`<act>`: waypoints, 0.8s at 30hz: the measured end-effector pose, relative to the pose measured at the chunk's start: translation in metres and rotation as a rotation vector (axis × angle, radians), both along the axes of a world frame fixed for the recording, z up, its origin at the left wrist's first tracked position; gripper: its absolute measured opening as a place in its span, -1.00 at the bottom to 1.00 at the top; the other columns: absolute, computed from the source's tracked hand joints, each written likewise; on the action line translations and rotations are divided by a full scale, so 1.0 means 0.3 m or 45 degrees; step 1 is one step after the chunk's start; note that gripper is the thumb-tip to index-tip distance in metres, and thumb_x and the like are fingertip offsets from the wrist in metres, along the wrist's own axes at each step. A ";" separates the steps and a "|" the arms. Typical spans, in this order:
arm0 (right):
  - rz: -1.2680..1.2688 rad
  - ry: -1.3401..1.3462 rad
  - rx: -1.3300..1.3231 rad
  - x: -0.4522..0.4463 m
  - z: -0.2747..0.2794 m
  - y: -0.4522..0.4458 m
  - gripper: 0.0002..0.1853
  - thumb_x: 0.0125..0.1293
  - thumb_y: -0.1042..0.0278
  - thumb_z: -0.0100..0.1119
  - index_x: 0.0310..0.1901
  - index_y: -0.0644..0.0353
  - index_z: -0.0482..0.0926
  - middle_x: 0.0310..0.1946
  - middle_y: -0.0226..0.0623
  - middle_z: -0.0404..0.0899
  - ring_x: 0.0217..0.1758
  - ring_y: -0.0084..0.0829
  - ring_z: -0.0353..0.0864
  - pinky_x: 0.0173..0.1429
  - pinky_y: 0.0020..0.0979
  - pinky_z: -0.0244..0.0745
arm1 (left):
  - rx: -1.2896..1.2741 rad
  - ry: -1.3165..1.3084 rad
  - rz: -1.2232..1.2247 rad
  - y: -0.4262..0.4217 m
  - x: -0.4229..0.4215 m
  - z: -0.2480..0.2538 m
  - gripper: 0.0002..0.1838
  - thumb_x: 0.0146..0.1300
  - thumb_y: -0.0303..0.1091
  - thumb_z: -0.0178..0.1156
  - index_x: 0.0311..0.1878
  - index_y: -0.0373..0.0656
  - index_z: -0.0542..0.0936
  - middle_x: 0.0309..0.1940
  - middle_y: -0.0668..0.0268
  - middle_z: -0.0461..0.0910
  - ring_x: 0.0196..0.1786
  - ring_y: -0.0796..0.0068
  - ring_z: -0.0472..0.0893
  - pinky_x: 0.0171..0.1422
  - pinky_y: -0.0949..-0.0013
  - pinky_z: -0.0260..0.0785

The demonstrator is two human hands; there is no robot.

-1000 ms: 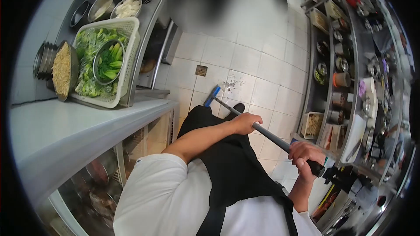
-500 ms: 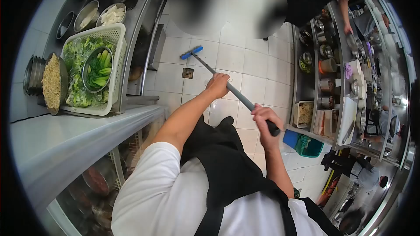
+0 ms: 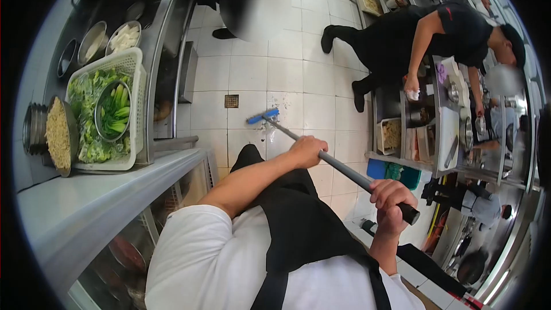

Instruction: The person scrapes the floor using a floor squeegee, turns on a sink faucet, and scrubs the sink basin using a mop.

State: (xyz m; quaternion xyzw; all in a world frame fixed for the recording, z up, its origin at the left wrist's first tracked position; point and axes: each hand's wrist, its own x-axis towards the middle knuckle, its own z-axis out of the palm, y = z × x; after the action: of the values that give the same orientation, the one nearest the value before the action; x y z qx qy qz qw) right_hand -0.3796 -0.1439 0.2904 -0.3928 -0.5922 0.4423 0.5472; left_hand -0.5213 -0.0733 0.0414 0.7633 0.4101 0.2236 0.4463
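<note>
A long-handled floor brush (image 3: 346, 170) slants across the floor in front of me, its blue head (image 3: 263, 116) down on the white tiles. My left hand (image 3: 310, 152) is wrapped around the middle of the grey handle. Near the black end of the handle, my right hand (image 3: 394, 202) is closed on it too. Small dark bits (image 3: 276, 103) and wet patches lie on the tiles by the brush head. A square floor drain (image 3: 231, 101) is a little beyond it, to the left.
On the left counter (image 3: 109, 186) stand a white basket (image 3: 136, 129) of greens and several bowls. A co-worker in black (image 3: 396, 37) leans over the right shelving, one hand holding something white. A blurred person (image 3: 247, 3) stands ahead. A blue and green bin (image 3: 402, 175) sits at right.
The brush head has come towards me and to the right, from beyond the drain to the near side of it. Both hands have drawn back rightward. The co-worker at right shows more fully.
</note>
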 end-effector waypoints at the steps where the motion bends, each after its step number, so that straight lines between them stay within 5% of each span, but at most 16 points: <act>1: 0.052 0.007 0.019 0.017 -0.016 0.005 -0.66 0.18 0.16 0.27 -0.57 0.18 0.42 -0.58 -0.29 0.50 -0.48 -0.36 0.53 -0.04 -0.15 0.50 | 0.013 0.058 -0.018 0.038 -0.004 -0.009 -0.84 0.02 -0.44 0.21 -0.28 -0.04 0.64 -0.32 0.18 0.66 -0.12 0.06 0.60 0.01 0.05 0.44; 8: -0.074 -0.245 -0.023 -0.053 -0.300 0.145 -0.84 0.14 0.53 0.20 -0.53 0.27 0.43 -0.55 -0.30 0.51 -0.37 -0.37 0.53 0.15 -0.14 0.45 | 0.204 0.279 0.329 0.323 -0.054 -0.173 -0.81 0.06 -0.42 0.25 -0.22 -0.11 0.67 -0.18 0.07 0.59 -0.05 0.02 0.56 0.06 0.04 0.43; 10: -0.083 -0.283 -0.045 -0.062 -0.309 0.147 -0.84 0.14 0.54 0.19 -0.54 0.27 0.43 -0.55 -0.29 0.50 -0.39 -0.36 0.53 0.12 -0.17 0.46 | 0.205 0.287 0.379 0.324 -0.039 -0.194 -0.82 0.07 -0.41 0.25 -0.22 -0.12 0.67 -0.17 0.05 0.57 -0.04 0.00 0.56 0.06 0.03 0.43; 16: -0.091 -0.229 -0.075 0.043 -0.114 -0.041 -0.74 0.14 0.45 0.22 -0.62 0.24 0.39 -0.64 -0.29 0.44 -0.53 -0.35 0.48 -0.18 -0.22 0.49 | 0.137 0.176 -0.211 0.039 0.107 -0.189 -0.91 0.04 -0.37 0.20 -0.36 0.01 0.65 -0.35 0.21 0.59 -0.12 0.08 0.57 -0.03 0.07 0.43; 24: -0.045 -0.046 0.044 0.100 -0.002 -0.075 -0.68 0.17 0.31 0.19 -0.65 0.18 0.34 -0.72 -0.35 0.36 -0.60 -0.39 0.41 -0.21 -0.19 0.47 | 0.090 -0.031 -0.202 0.046 0.164 0.007 -0.91 0.01 -0.42 0.20 -0.39 -0.02 0.64 -0.41 0.23 0.63 -0.22 0.05 0.58 -0.06 0.06 0.42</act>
State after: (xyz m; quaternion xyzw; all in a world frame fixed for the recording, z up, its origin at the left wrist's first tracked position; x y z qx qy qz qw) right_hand -0.3497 -0.1663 0.2899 -0.4017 -0.6024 0.4149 0.5509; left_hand -0.4720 -0.0595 0.0436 0.8060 0.3347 0.2110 0.4403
